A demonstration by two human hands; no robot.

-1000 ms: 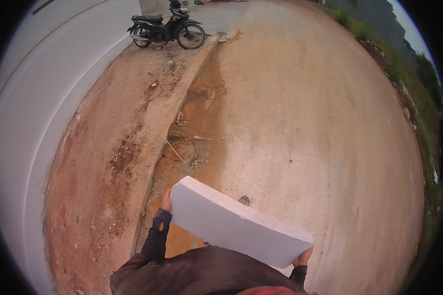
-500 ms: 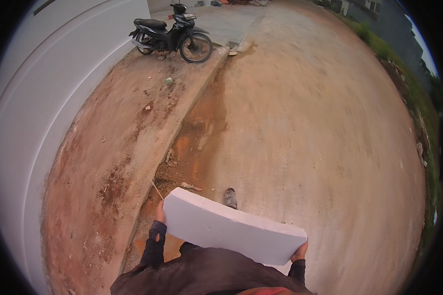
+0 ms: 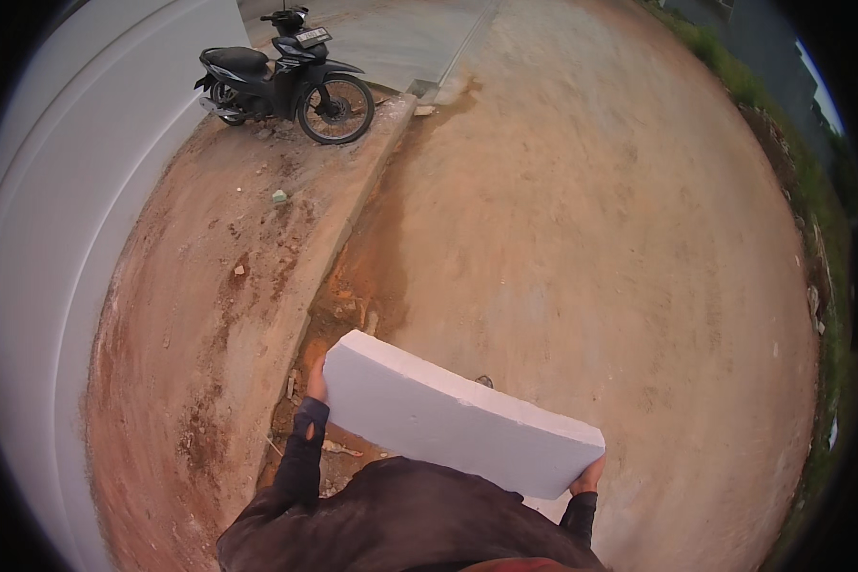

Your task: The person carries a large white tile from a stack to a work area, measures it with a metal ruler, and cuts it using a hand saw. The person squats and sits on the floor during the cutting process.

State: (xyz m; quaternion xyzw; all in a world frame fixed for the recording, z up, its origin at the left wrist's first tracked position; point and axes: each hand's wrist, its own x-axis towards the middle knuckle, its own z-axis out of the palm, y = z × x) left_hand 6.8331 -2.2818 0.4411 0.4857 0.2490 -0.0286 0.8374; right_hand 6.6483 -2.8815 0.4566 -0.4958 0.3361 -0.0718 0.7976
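A long white block (image 3: 448, 410), like a lightweight concrete building block, is carried level in front of my body. My left hand (image 3: 317, 377) grips its left end, and my right hand (image 3: 589, 474) holds the lower right end. Both hands are closed about the ends, with most of the fingers hidden behind or beneath the block. Dark sleeves cover my forearms. Past the block's far edge, the tip of a shoe (image 3: 485, 381) shows.
A black motorbike (image 3: 291, 81) stands ahead on the left, by a white wall (image 3: 57, 238). A raised concrete kerb (image 3: 338, 253) separates reddish dirt ground (image 3: 200, 315) from a sandy concrete road (image 3: 591, 238). Small stones and rubble lie along the kerb. Grass (image 3: 748, 91) borders the far right.
I have moved forward along the road, and the motorbike looks nearer and further left. The block stays in both hands, slightly higher in view. Less of my shoe shows.
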